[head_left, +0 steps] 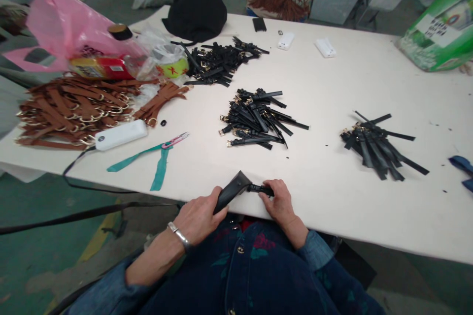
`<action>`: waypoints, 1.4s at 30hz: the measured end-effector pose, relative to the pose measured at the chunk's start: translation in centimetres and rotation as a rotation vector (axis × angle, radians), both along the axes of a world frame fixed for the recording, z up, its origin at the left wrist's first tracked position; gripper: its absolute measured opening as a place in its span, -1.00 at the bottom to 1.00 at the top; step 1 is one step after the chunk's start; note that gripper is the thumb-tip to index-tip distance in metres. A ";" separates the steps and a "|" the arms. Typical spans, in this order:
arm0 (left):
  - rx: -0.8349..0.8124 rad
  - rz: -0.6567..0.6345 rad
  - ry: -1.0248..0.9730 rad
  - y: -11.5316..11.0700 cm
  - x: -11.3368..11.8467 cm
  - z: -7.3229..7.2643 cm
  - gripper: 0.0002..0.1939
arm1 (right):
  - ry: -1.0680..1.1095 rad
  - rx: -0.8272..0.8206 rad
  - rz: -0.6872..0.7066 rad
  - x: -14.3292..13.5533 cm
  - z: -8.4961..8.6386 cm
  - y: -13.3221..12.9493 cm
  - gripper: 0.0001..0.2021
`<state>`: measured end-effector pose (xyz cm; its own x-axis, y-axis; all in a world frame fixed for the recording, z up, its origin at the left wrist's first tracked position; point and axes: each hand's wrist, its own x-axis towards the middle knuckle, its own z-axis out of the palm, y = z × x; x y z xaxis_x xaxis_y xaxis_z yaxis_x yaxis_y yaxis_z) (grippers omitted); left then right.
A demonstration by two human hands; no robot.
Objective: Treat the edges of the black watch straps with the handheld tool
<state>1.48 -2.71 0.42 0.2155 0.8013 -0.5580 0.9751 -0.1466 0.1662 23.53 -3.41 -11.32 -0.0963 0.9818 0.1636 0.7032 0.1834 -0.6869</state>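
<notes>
At the front edge of the white table, my left hand (201, 214) is closed around the wide part of a black leather strap (233, 191). The strap's wide part slants up to a corner, where a narrow black piece (256, 188) joins it. My right hand (279, 202) pinches the far end of that narrow piece, so its tip is partly hidden by the fingers. Just beyond my hands lies a pile of short black straps with gold buckles (258, 115). Another bunch of black straps (380, 145) lies to the right, with wide flat ends.
Thread snips (166, 145) with green cloth strips lie left of my hands. A white power bank (121, 135) with a cord rests against brown straps (70, 108). Behind are more black straps (218, 61), a black cap (195, 12), a pink bag (74, 29) and a green bag (439, 29).
</notes>
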 end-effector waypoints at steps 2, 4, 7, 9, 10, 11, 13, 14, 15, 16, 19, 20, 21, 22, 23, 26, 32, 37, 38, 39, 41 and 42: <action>-0.007 -0.015 -0.002 -0.5 0.2 0.2 -0.65 | -0.019 0.002 0.011 0.0 0.0 0.1 -0.80; -0.011 -0.030 -0.010 -0.7 0.7 0.3 -0.66 | -0.040 -0.008 0.024 0.0 0.1 0.1 -0.83; -0.006 -0.039 0.003 -0.3 1.7 0.2 -0.67 | -0.047 -0.018 0.020 -0.1 0.2 0.2 -0.86; -0.001 -0.034 0.013 0.3 2.4 0.1 -0.66 | -0.042 -0.011 0.017 -0.2 0.2 0.2 -0.87; 0.005 -0.032 0.014 0.6 2.6 0.0 -0.65 | -0.039 -0.004 0.015 -0.2 0.3 0.2 -0.87; 0.011 -0.032 0.012 0.9 2.8 0.0 -0.65 | -0.036 0.001 0.013 -0.3 0.3 0.1 -0.87; 0.015 -0.024 0.011 1.4 3.0 -0.1 -0.65 | -0.034 0.009 0.009 -0.3 0.3 0.1 -0.88; 0.013 -0.018 0.009 1.5 2.9 -0.1 -0.65 | -0.033 0.011 0.009 -0.4 0.4 0.1 -0.88; 0.011 -0.012 0.006 1.6 2.8 -0.2 -0.65 | -0.035 0.011 0.010 -0.4 0.3 0.0 -0.88; 0.011 -0.007 0.003 1.7 2.7 -0.2 -0.64 | -0.037 0.009 0.012 -0.4 0.3 0.0 -0.88; 0.030 0.003 0.001 1.6 1.8 -0.1 -0.62 | -0.043 0.004 0.013 -0.4 0.3 -0.1 -0.88; 0.034 0.012 0.011 1.5 1.4 0.0 -0.62 | -0.046 0.005 0.013 -0.4 0.2 -0.1 -0.87; 0.031 0.021 0.025 1.4 1.0 0.1 -0.62 | -0.051 0.005 0.015 -0.4 0.2 -0.1 -0.86; 0.023 0.029 0.041 1.3 0.6 0.3 -0.62 | -0.058 0.006 0.019 -0.3 0.2 -0.1 -0.85; 0.011 0.034 0.057 1.2 0.3 0.5 -0.62 | -0.067 0.005 0.024 -0.3 0.2 0.0 -0.83; -0.023 0.009 0.061 0.7 -0.1 0.8 -0.63 | -0.095 -0.002 0.046 -0.3 0.3 0.1 -0.80; 0.011 -0.061 0.026 1.0 1.8 0.1 -0.63 | -0.077 -0.015 0.042 -0.4 0.4 0.0 -0.84; 0.027 -0.078 0.021 2.9 2.7 -0.4 -0.62 | -0.051 0.001 0.040 -0.5 0.4 0.0 -0.85; 0.026 -0.081 0.015 3.2 2.6 -0.4 -0.62 | -0.049 0.000 0.042 -0.5 0.4 0.0 -0.85; 0.024 -0.082 0.010 3.4 2.5 -0.4 -0.62 | -0.048 -0.003 0.044 -0.5 0.4 0.0 -0.85; 0.012 -0.068 0.006 3.5 2.1 -0.4 -0.61 | -0.052 -0.013 0.046 -0.5 0.5 0.0 -0.85; 0.004 -0.058 0.007 3.4 1.9 -0.4 -0.61 | -0.054 -0.017 0.045 -0.4 0.5 0.0 -0.85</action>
